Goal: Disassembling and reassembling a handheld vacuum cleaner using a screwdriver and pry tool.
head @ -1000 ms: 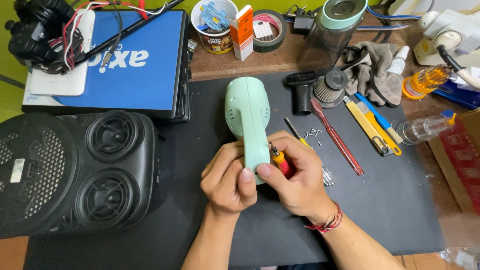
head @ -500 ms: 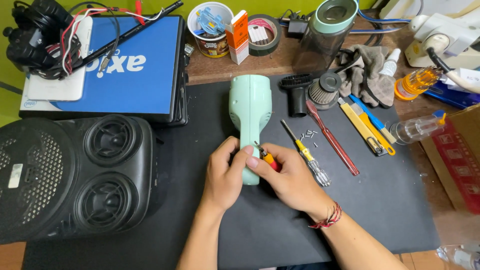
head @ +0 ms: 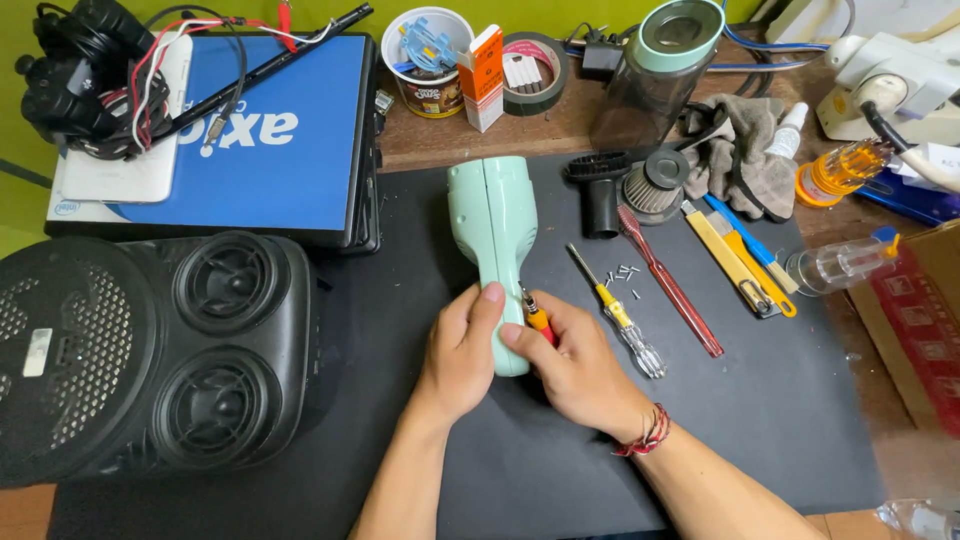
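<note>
We see a pale mint-green handheld casing (head: 492,235), wide at its far end and narrowing into a handle. Our left hand (head: 462,352) grips that handle; our right hand (head: 575,368), touching it, is closed around a small red-and-yellow screwdriver (head: 537,318).

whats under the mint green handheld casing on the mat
The mint green casing lies on the black mat. Its lower handle is covered by the left hand and right hand, so nothing beneath it shows.

Brown wooden tabletop (head: 560,125) – mostly covered by a black mat (head: 780,400). Yellow-green wall (head: 420,8) runs along the far edge – also down the left side. Even, bright light from above, soft shadows only.
</note>
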